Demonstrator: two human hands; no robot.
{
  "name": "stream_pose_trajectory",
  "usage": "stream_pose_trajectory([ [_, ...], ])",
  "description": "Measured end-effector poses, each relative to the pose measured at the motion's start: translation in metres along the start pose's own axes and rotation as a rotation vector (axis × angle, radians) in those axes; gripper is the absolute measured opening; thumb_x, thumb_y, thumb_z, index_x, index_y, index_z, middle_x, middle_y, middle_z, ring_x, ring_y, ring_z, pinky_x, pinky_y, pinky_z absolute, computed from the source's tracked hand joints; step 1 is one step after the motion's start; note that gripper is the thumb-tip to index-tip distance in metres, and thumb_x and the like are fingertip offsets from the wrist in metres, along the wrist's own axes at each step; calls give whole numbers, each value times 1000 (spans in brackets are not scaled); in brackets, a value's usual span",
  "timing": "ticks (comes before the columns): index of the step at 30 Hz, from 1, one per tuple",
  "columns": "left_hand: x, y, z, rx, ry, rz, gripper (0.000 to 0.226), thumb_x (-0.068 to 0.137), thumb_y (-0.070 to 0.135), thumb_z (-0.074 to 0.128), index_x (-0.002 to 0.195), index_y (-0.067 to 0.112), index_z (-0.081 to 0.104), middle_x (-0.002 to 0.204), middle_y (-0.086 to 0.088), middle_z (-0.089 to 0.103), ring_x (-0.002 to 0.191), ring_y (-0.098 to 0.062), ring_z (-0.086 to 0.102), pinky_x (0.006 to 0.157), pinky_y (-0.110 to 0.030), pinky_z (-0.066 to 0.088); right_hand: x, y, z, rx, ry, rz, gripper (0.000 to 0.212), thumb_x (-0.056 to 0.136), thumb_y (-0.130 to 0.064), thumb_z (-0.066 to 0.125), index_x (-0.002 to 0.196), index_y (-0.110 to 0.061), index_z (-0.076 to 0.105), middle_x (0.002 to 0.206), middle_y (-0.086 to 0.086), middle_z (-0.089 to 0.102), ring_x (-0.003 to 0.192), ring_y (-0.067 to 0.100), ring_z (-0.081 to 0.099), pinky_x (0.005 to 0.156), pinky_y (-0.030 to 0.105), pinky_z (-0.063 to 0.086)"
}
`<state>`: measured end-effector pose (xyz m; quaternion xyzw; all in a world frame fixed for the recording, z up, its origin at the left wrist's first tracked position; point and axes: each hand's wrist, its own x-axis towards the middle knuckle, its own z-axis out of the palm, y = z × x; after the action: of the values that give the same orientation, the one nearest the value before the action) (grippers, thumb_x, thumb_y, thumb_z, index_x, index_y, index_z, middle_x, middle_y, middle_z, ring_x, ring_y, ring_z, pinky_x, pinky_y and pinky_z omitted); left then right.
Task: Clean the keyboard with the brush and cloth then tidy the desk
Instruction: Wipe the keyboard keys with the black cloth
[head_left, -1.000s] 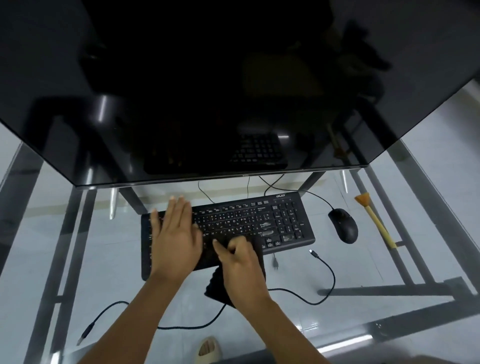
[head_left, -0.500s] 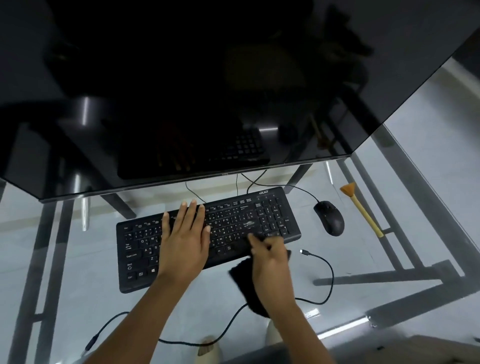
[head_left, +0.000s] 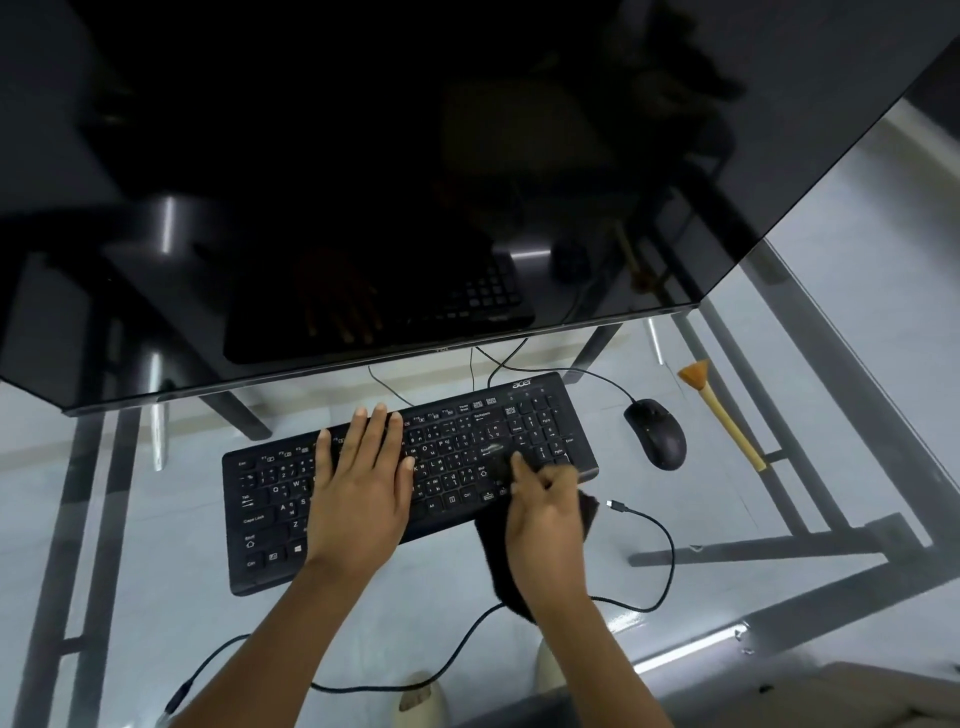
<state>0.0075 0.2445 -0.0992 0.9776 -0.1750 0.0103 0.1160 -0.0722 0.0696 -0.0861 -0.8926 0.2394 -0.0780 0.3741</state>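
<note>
While the left hand (head_left: 358, 493) lay flat and open across the middle of the black keyboard (head_left: 447, 457), fingers spread over the keys and pinning it down, the right hand (head_left: 545, 512) was closed around a dark cloth (head_left: 501, 561) at the keyboard's near right edge. Its fingers were bunched on the fabric and pressed it onto the keys just left of the number pad; the rest of the cloth hung back under the wrist, over the glass desk (head_left: 779, 519). The keyboard sat at a slant under the big dark monitor (head_left: 363, 182). To its right lay a black mouse (head_left: 655, 433), and beyond that, well apart from both hands, the brush (head_left: 724, 415) with its yellow handle and orange bristles rested untouched on the glass. A loose black cable (head_left: 657, 525) curled near the right wrist.
</note>
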Motion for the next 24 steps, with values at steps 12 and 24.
stream_pose_trajectory([
  [12, 1, 0, 1, 8, 0, 9, 56, 99, 38, 21, 146, 11, 36, 154, -8, 33, 145, -23, 21, 117, -54, 15, 6, 17, -19, -176, 36, -199, 40, 89, 2, 59, 128, -6, 61, 101, 7, 47, 71, 12, 51, 75, 20, 50],
  [24, 2, 1, 2, -13, 1, 16, 56, 100, 38, 20, 147, 12, 34, 154, -7, 31, 146, -22, 19, 118, -52, 11, 23, -5, -11, 5, -122, 1, 35, 98, -31, 40, 121, -15, 60, 86, -25, 36, 79, -2, 47, 66, -2, 31],
])
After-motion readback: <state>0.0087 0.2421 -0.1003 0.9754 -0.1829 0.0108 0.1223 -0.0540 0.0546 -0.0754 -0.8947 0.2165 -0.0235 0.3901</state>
